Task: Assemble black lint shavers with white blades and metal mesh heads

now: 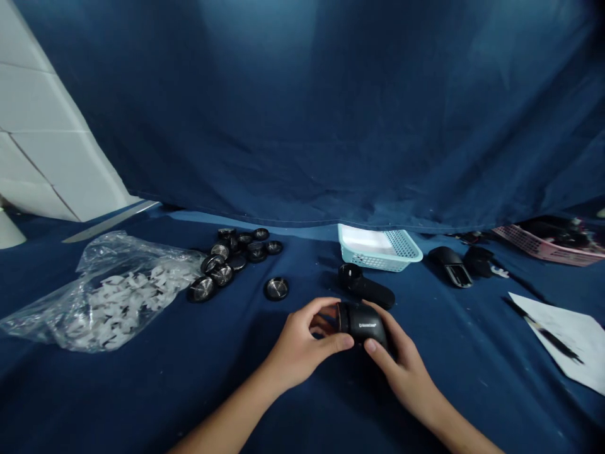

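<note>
Both my hands hold one black handheld device body (365, 324) with small white lettering, low in the middle of the blue cloth. My right hand (397, 359) wraps round its right side, thumb on the front. My left hand (302, 343) curls round its left round end, fingers over the top and thumb below. A second black device body (366, 287) lies just beyond. A single round metal mesh cap (276, 288) lies to the left of it.
A pile of mesh caps (234, 255) and a clear bag of small white parts (108, 293) lie at left. A pale blue basket (380, 247), more black parts (451, 265), a pink basket (543, 246), paper (562, 337) and a pen (543, 329) are right.
</note>
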{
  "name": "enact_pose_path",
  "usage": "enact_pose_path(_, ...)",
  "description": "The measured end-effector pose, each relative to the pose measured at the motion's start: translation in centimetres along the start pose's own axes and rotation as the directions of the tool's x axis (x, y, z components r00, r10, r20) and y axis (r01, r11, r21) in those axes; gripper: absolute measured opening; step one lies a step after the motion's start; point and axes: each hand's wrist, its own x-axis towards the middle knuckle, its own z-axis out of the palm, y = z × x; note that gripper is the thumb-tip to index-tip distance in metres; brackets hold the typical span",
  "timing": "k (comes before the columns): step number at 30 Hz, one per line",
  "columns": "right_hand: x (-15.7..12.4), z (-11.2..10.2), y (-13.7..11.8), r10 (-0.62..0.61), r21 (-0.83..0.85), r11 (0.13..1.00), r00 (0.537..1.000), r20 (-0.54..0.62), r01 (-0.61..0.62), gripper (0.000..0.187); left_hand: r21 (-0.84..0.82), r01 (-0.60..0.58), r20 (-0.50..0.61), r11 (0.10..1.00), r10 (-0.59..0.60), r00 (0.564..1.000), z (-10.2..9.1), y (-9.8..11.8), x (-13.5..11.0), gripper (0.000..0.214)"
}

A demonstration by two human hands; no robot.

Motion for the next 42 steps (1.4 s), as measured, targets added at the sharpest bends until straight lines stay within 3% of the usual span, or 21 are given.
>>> enact_pose_path(4,-0.4,-0.4,0.4,-0.179,-0.18,0.966,0.983,0.053,0.185,0.069,-0.172,0.071,0.04,0.983,-0.065,0.997,0.0,-0.4,0.2,0.054)
enact_pose_path(9,-0.4,-0.6,0.2,-0.302,-0.289,0.9,0.945,0.128,0.327,0.073,-0.191,0.15,0.076,0.97,-0.137,0.988,-0.2,-0.1,0.1,0.047)
enact_pose_path(12,-0.2,-0.4,0.4,-0.376,-0.33,0.859,0.92,0.111,0.391,0.071,-0.228,0.196,0.092,0.954,-0.179,0.98,-0.2,0.0,0.1,0.048)
enact_pose_path(18,0.0,-0.6,0.6,-0.588,-0.442,0.67,0.79,0.175,0.597,0.074,-0.226,0.329,0.192,0.917,-0.289,0.938,-0.4,0.3,0.2,0.051)
enact_pose_path(20,0.1,-0.7,0.6,-0.607,-0.459,0.638,0.771,0.194,0.618,0.075,-0.216,0.352,0.209,0.911,-0.308,0.928,-0.5,0.3,0.2,0.053)
enact_pose_path(24,0.1,-0.7,0.4,-0.587,-0.434,0.696,0.801,0.118,0.573,0.066,-0.269,0.264,0.207,0.926,-0.212,0.955,-0.6,0.2,0.2,0.047)
enact_pose_path(27,-0.2,-0.6,0.2,-0.532,-0.39,0.765,0.844,0.065,0.512,0.07,-0.31,0.19,0.168,0.931,-0.144,0.975,-0.5,0.1,0.1,0.058)
enact_pose_path(29,-0.3,-0.6,0.0,-0.538,-0.401,0.76,0.841,0.052,0.511,0.073,-0.322,0.176,0.177,0.93,-0.123,0.977,-0.4,0.1,0.1,0.06)
enact_pose_path(33,-0.2,-0.5,0.1,-0.618,-0.447,0.685,0.783,0.061,0.575,0.064,-0.264,0.164,0.212,0.95,-0.109,0.971,-0.6,0.3,0.0,0.058)
enact_pose_path(38,0.5,-0.7,0.8,-0.694,-0.49,0.565,0.703,0.153,0.664,0.059,-0.158,0.139,0.266,0.978,-0.093,0.96,-1.2,0.6,0.1,0.049)
enact_pose_path(42,0.6,-0.7,0.7,-0.761,-0.506,0.472,0.623,0.179,0.722,0.054,-0.126,0.142,0.244,0.982,-0.108,0.964,-1.0,0.9,-0.1,0.042)
